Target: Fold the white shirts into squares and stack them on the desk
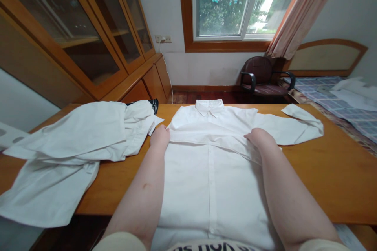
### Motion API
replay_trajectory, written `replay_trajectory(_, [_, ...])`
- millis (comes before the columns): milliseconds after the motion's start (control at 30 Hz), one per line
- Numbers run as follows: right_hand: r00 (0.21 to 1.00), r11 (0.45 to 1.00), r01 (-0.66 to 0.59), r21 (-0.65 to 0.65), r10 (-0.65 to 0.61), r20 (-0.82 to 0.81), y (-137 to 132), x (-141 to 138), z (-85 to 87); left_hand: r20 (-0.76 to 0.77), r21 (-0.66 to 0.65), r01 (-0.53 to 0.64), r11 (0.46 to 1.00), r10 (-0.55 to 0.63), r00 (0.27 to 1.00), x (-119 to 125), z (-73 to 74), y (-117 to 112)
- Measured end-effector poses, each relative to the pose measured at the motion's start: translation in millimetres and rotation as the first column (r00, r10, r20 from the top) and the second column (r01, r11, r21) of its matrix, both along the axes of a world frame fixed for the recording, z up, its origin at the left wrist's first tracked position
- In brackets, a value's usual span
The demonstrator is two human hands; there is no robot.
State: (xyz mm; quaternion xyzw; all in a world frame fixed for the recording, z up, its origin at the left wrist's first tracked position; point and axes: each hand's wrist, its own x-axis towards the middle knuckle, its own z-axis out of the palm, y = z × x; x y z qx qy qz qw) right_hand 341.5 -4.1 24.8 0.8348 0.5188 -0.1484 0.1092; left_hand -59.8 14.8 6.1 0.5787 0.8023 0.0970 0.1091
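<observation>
Nearest, at bottom edge: light printed top [218, 245] with dark lettering, worn. Just past that: white shirt [187, 188], lying front up on wooden table [321, 180], button placket down the middle, lower part reaching past near table edge. Farther up the shirt: pinching its left edge between left hand [160, 136] fingertips; pinching cloth at the other side with right hand [262, 138], wrist bent inward. Between both hands, band of cloth across the chest; can't tell which part. Spread out to the right: one sleeve [290, 128], bent back near its end. Collar [209, 106] at far table edge. Left on table: heap of white clothes [88, 129], black striped cloth [154, 106] poking out behind. Beyond: glass-door cabinet [129, 71] left, armchair [260, 72] and plaid-covered bed [312, 89] right. Farthest: window [225, 11], pink curtain [306, 13] alongside.
</observation>
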Motion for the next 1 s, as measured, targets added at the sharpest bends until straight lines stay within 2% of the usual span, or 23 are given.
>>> replay_trajectory(133, [0.996,0.973,-0.08,0.217,0.086,-0.02,-8.8,-15.1,3.2,-0.042,0.141,0.058,0.988,-0.053,0.998,1.2,-2.0,-0.9])
replay_trajectory(233, [0.985,0.934,-0.142,0.329,0.166,-0.046,-13.0,-30.0,3.0,-0.098,0.289,0.182,0.94,-0.16,0.982,6.6,-3.3,-0.8])
replay_trajectory(300, [0.965,0.904,-0.215,0.368,0.256,-0.064,-13.4,-37.8,-0.3,-0.125,0.322,0.293,0.9,-0.266,0.956,11.4,-5.8,0.0])
replay_trajectory(367, [0.936,0.87,-0.293,0.397,0.346,-0.066,-12.3,-42.3,-5.1,-0.133,0.275,0.404,0.873,-0.381,0.915,15.6,-10.6,1.3])
replay_trajectory(433, [0.921,0.853,-0.327,0.406,0.384,-0.063,-10.6,-43.5,-9.9,-0.128,0.177,0.468,0.866,-0.451,0.883,18.1,-17.2,2.6])
replay_trajectory(567, [0.932,0.875,-0.305,0.375,0.356,-0.073,-7.4,-41.0,-15.1,-0.117,0.034,0.46,0.887,-0.454,0.884,19.6,-24.9,3.8])
replay_trajectory(700, [0.92,0.867,-0.339,0.366,0.387,-0.066,-6.0,-38.7,-15.4,-0.13,-0.017,0.429,0.903,-0.428,0.894,24.9,-12.2,9.8])
replay_trajectory(867, [0.92,0.871,-0.305,0.384,0.374,-0.116,-5.5,-39.0,-14.9,-0.28,-0.151,0.37,0.917,-0.398,0.873,40.9,14.5,39.1])
replay_trajectory(933, [0.921,0.875,-0.302,0.378,0.37,-0.12,-5.3,-39.4,-14.8,-0.311,-0.15,0.352,0.924,-0.382,0.87,47.0,17.3,52.0])
replay_trajectory(1000, [0.922,0.876,-0.309,0.37,0.372,-0.111,-5.1,-39.6,-14.9,-0.329,-0.109,0.362,0.926,-0.377,0.866,50.6,13.9,61.3])
